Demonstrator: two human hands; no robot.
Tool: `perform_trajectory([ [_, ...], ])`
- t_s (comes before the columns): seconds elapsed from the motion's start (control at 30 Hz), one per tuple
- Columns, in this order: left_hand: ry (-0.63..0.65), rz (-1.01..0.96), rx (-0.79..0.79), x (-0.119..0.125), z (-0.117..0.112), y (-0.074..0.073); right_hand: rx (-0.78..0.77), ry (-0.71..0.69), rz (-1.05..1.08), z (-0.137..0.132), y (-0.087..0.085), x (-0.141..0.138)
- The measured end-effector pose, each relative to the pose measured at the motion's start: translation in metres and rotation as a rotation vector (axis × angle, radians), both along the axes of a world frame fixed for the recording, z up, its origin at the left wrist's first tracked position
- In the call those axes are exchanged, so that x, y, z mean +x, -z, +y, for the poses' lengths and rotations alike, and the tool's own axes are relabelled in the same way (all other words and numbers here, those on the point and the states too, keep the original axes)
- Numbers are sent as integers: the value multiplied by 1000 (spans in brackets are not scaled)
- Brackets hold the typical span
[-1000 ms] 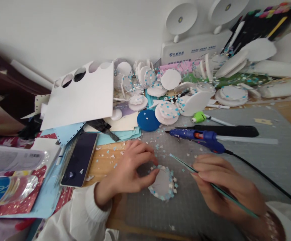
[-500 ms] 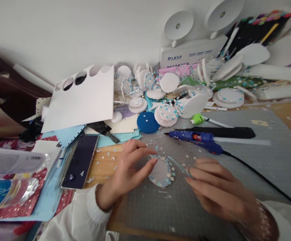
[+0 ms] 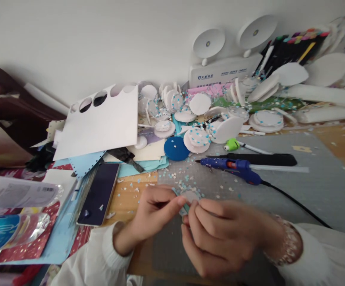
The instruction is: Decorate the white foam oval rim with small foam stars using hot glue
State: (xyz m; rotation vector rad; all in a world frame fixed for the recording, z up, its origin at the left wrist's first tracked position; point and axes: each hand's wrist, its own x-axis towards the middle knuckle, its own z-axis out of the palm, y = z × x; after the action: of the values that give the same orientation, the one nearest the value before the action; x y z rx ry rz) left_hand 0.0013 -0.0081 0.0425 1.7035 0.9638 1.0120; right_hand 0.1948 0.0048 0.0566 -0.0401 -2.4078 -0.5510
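Both hands meet just in front of a small white disc (image 3: 191, 195) trimmed with pale blue and white paper flowers, which rests on the grey cutting mat. My left hand (image 3: 156, 210) pinches a thin pale-blue strip (image 3: 186, 207) between thumb and index finger. My right hand (image 3: 220, 232) is closed against the same strip, its fingertips touching the left thumb's tip. The strip's right end is hidden behind those fingers. Loose tiny flowers (image 3: 174, 175) lie scattered behind the disc. The hands cover the disc's near edge.
A blue glue gun (image 3: 240, 169) lies on the mat (image 3: 318, 190), its cord trailing right. Behind it is a black-handled tool (image 3: 273, 159). White decorated discs (image 3: 196, 139) crowd the back beside a blue round lid (image 3: 176, 148). A phone (image 3: 98, 194) and bottle (image 3: 14, 230) lie left.
My right hand has moved left with the strip to meet my left hand. The left fingers, spread before, have closed on the strip. The view has shifted slightly.
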Motion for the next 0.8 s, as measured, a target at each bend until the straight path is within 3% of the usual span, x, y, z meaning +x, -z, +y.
perform_trajectory([
  [0.13, -73, -27, -137, -3, -1, 4, -90, 78, 76, -3, 9, -2],
  [0.27, -131, -27, -193, -6, 0, 6, -230, 199, 164, -12, 17, 19],
  [0.5, -150, -36, -155, -8, 3, 8, -486, 697, 310, -30, 43, 83],
  [0.63, -119, -25, -159, -7, 4, 12, -535, 952, 429, -22, 54, 92],
  [0.8, -119, 50, -141, -5, 5, 16, -617, 897, 281, 2, 60, 71],
])
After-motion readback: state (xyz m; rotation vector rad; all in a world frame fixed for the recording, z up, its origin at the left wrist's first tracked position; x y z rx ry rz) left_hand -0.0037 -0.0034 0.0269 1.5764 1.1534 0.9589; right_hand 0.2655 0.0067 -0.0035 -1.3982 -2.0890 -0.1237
